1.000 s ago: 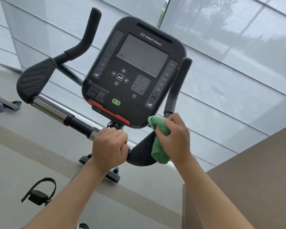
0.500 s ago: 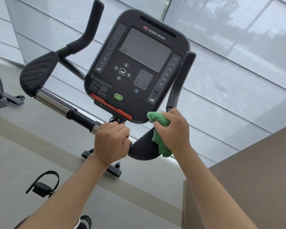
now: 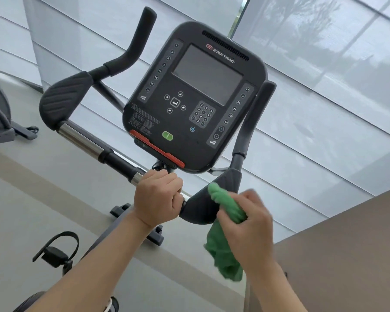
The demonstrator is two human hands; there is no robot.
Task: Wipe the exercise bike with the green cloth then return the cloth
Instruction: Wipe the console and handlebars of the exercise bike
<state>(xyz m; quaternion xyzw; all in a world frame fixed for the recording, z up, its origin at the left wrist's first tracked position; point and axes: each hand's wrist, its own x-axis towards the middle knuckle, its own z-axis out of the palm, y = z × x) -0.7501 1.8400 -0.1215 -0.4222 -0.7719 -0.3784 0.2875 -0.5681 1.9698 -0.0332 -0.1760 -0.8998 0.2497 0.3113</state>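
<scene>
Head view: my right hand (image 3: 248,224) grips the soft, limp green cloth (image 3: 225,233) bunched mid-fold against the exercise bike (image 3: 203,206) armrest; left hand (image 3: 158,199) fisted around handlebar.

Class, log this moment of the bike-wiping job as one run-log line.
step: wiping | left hand: gripping handlebar | right hand: holding green cloth against right elbow pad | console: untouched

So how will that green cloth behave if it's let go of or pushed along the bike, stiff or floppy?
Probably floppy: the green cloth bunches in the right hand and its free end hangs limp below. It looks light, so it would likely just drop if released. Its upper fold bends against the right armrest pad, so it should mould to curves rather than slide rigidly.
</scene>
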